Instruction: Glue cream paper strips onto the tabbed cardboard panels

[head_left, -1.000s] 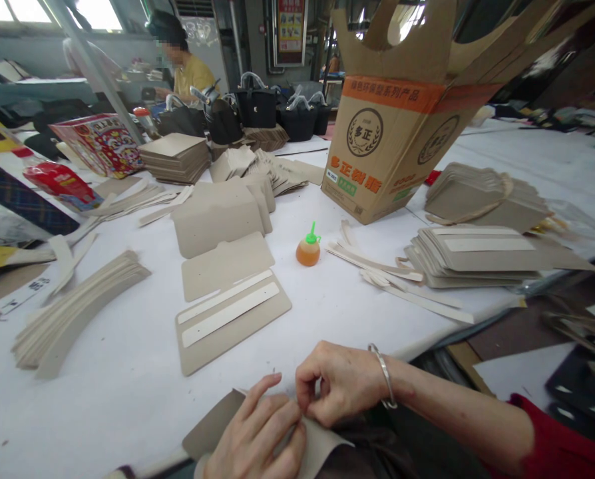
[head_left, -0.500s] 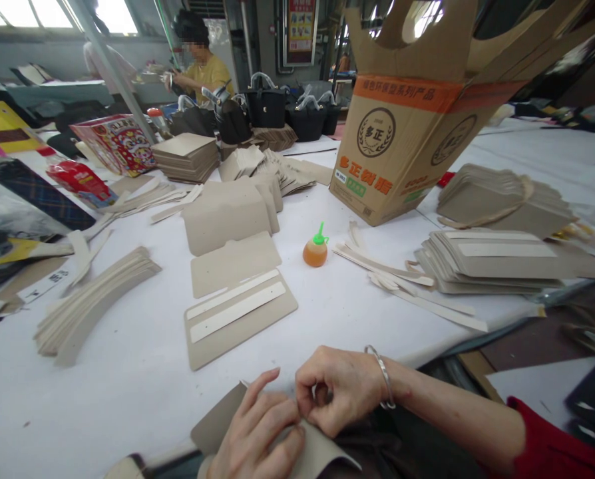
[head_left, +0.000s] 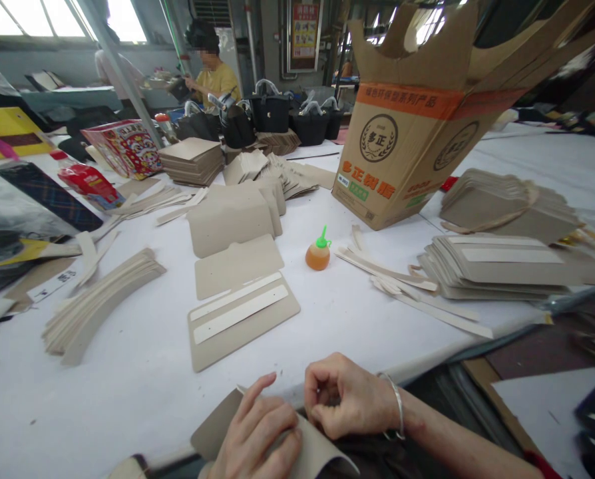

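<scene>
Grey panel (head_left: pixel 319 450) curves at tabletop's (head_left: pixel 128 406) edge, left hand (head_left: pixel 261 434) gripping it, right hand (head_left: pixel 350 399) curled.

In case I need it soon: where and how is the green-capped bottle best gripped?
Grip the bottle around its round body, probably from the near side: it stands upright, with panels to its left and strips to its right. The thin green spout looks a poorer hold.

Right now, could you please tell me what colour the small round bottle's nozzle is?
The nozzle is bright green, clearest in the head view.
</scene>
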`<state>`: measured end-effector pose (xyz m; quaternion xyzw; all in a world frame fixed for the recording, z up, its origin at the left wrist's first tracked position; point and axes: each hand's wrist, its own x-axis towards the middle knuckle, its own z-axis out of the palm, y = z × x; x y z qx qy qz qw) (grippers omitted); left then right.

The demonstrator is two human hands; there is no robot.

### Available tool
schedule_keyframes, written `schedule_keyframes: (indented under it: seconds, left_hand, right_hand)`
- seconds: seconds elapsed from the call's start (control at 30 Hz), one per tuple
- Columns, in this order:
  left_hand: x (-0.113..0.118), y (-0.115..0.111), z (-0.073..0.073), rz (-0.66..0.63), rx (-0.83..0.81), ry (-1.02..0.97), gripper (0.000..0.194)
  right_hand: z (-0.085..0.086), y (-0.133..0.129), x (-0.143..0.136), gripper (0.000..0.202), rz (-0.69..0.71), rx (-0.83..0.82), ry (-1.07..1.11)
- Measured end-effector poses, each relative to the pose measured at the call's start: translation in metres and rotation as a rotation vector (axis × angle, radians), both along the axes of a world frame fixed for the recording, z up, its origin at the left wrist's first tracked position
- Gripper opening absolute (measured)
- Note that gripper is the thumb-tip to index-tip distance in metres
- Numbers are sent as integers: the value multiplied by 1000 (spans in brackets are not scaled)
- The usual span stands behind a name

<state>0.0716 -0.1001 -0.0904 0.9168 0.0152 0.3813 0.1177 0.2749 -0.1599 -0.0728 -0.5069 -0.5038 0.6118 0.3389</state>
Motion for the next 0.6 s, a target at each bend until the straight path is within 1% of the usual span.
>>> schedule_keyframes:
  seconds: [0.07, 0.13, 0.2, 0.27, 0.3, 0.37, 0.4, 0.43, 0.5, 0.53, 0.57, 0.6]
  left_hand:
    - [-1, 1, -1, 0, 7, 2, 22]
    - [-2, 2, -2, 5, 14, 7, 23]
    - [-2, 3, -2, 12, 12, 6, 24]
    - [0, 5, -1, 13, 6, 20, 25]
    - [1, 6, 1, 10, 4, 26, 26]
    - [4, 8, 7, 5, -5, 48, 26]
    - [5, 10, 10, 8, -25, 71, 25]
    - [7, 11, 12, 15, -52, 100, 24]
    - [7, 15, 16, 55, -122, 130, 21]
    - [5, 18, 16, 101, -164, 138, 18]
    - [3, 20, 15, 168, -218, 146, 16]
    - [-2, 24, 12, 248, -284, 163, 20]
  right_hand:
    - [0, -1, 5, 11, -33, -7, -18]
    - [3, 0, 13, 15, -90, 21, -68]
    - [11, -1, 22, 23, -142, 108, -174]
    - [23, -3, 29, 32, -150, 202, -324]
    - [30, -6, 30, 34, -123, 232, -384]
    - [43, -11, 29, 41, -13, 253, -451]
    - [47, -14, 27, 46, 56, 249, -461]
    - [49, -16, 23, 44, 118, 253, -483]
    - [47, -18, 16, 25, 171, 280, -582]
    - [43, -18, 13, 21, 162, 292, -633]
    - [40, -17, 11, 23, 142, 299, -668]
    - [35, -16, 11, 27, 116, 295, -684]
